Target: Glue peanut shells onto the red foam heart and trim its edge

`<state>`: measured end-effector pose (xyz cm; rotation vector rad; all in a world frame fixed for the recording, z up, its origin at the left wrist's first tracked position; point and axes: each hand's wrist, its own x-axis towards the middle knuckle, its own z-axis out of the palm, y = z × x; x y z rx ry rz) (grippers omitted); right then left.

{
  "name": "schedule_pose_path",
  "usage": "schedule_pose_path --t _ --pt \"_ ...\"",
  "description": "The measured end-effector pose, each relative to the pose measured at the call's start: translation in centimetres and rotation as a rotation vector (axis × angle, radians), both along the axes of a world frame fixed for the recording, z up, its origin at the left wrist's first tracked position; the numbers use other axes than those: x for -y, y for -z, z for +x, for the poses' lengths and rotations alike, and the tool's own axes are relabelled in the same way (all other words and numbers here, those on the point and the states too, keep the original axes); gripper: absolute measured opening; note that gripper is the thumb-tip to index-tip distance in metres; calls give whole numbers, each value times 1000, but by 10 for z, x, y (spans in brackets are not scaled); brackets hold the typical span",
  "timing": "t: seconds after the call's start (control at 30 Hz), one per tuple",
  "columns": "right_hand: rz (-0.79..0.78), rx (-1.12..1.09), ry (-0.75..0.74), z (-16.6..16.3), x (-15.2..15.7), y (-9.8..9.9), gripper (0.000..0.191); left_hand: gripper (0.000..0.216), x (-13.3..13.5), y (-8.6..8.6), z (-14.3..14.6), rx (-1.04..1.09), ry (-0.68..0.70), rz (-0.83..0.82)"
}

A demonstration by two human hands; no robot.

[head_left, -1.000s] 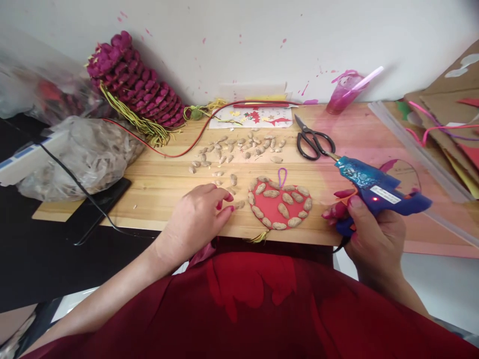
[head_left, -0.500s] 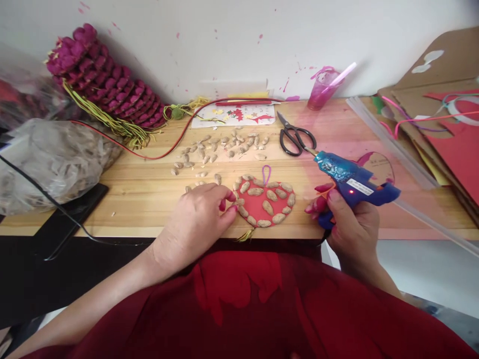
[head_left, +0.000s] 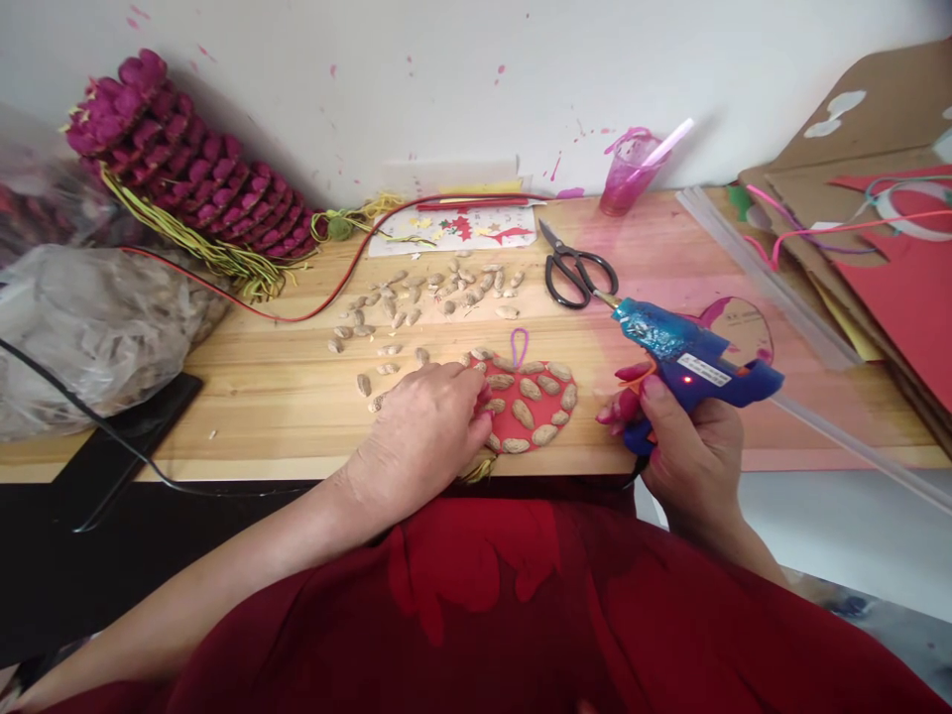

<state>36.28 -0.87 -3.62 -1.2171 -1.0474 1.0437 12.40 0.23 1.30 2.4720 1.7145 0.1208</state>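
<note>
On the table near its front edge lies a red paper piece (head_left: 508,426), roughly apple-shaped, with a purple loop (head_left: 519,347) on top and yellow-green threads at its bottom. Peanuts (head_left: 526,414) line its rim and several sit inside. My left hand (head_left: 435,421) is closed over the piece's left edge, its fingertips against the peanuts there; the back of the hand hides whatever is between them. My right hand (head_left: 684,436) grips a blue hot glue gun (head_left: 684,362) by its handle, red light lit, nozzle pointing up-left near black-handled scissors (head_left: 576,273).
Loose peanuts (head_left: 398,317) are scattered behind the red piece. A sheet with small stars (head_left: 453,228), a pink-stained cup (head_left: 632,178) and a purple peanut-like craft (head_left: 200,169) stand near the wall. A plastic bag (head_left: 96,337) lies left, cardboard (head_left: 810,198) right. A red cord (head_left: 349,283) crosses the table.
My left hand has shifted right and now covers more of the red piece's left edge. The glue gun stays in my right hand, while the whole view has slid slightly.
</note>
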Motion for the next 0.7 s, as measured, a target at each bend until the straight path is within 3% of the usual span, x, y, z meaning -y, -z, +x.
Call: schedule_pose_path --t 0.7 --pt "8 8 2 -1 0 -1 22 7 1 3 -1 21 42 46"
